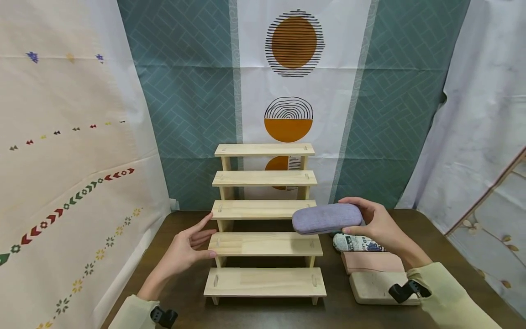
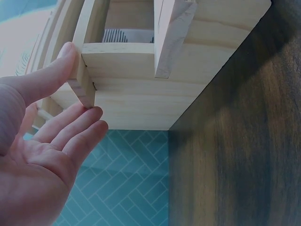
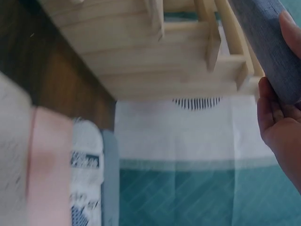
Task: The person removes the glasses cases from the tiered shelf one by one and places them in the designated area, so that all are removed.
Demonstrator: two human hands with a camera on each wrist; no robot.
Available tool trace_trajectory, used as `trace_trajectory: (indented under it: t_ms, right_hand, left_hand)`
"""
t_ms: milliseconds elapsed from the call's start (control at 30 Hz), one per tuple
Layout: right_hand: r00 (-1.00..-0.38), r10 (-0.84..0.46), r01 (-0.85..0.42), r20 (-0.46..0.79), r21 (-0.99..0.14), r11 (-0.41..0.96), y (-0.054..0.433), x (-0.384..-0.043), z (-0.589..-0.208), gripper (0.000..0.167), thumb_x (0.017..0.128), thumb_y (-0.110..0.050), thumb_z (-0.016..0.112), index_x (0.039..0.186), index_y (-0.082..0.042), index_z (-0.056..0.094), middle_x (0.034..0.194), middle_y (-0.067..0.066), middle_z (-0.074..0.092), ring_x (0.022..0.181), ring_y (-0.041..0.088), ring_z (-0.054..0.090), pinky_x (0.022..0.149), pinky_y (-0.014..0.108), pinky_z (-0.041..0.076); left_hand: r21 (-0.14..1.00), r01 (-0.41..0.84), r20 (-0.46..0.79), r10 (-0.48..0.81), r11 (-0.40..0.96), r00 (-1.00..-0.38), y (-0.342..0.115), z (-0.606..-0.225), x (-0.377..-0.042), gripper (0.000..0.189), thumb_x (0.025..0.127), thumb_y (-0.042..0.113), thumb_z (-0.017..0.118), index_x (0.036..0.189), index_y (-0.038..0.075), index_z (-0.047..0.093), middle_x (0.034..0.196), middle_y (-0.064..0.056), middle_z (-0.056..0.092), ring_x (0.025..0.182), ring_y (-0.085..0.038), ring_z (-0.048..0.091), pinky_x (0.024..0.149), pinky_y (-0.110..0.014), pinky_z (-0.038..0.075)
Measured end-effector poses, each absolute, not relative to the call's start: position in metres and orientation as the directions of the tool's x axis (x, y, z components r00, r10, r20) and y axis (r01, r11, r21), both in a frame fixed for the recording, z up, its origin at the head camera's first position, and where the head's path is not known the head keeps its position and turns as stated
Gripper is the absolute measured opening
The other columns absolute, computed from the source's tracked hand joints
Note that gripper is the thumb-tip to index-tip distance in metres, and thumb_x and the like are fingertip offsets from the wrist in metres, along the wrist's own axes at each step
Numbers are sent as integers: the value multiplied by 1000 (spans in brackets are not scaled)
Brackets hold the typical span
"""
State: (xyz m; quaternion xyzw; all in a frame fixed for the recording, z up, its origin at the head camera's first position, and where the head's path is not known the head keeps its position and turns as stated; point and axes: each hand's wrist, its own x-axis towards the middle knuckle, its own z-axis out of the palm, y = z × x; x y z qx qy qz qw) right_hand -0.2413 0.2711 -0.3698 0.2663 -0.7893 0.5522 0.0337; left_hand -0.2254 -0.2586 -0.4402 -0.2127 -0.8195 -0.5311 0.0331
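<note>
A pale wooden step shelf point(image 1: 265, 244) with several tiers stands on the dark table. My left hand point(image 1: 185, 249) is at its left side, thumb and fingers bracing the end of the second tier from the bottom, the index fingertip at the tier above. In the left wrist view, the left hand point(image 2: 51, 127) has that board's end point(image 2: 82, 87) between thumb and fingers. My right hand point(image 1: 376, 226) grips the right end of a lavender fabric glasses case point(image 1: 326, 218). The glasses case point(image 3: 270, 47) is level, in front of the middle tier's right end.
Right of the shelf lie a cream case point(image 1: 371, 288), a pink case point(image 1: 370, 262) and a white printed case point(image 1: 355, 242) in a row. A blue-grey case point(image 3: 110, 179) is beyond them. A patterned cloth point(image 1: 197, 91) hangs behind; pale cloths hang at both sides.
</note>
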Motion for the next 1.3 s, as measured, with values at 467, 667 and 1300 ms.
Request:
trace_trajectory:
  t_ms: [467, 667, 1300]
  right_hand:
    - [-839, -332, -520, 430, -814, 258, 348, -214, -398, 63, 85, 18, 77, 143, 7, 56, 124, 4, 69, 96, 16, 71, 77, 26, 61]
    - [-877, -284, -458, 388, -853, 250, 382, -203, -413, 64, 87, 20, 72, 146, 7, 52, 127, 5, 68, 100, 13, 71, 77, 27, 61]
    - [-938, -170, -341, 301, -890, 302, 470, -187, -462, 63, 93, 19, 67, 150, -7, 55, 127, -12, 66, 105, 1, 65, 80, 18, 56]
  left_hand:
    - [844, 396, 292, 310, 362, -905, -258, -437, -225, 103, 80, 1, 91, 166, 22, 38, 142, -25, 61, 131, -39, 61, 104, -54, 50]
    - [846, 396, 291, 312, 358, -904, -258, -437, -225, 103, 80, 1, 91, 166, 22, 38, 143, -26, 60, 131, -39, 60, 104, -53, 50]
    - [848, 387, 280, 312, 363, -908, -256, -438, -223, 103, 80, 0, 91, 166, 21, 38, 143, -27, 60, 131, -40, 60, 104, -56, 49]
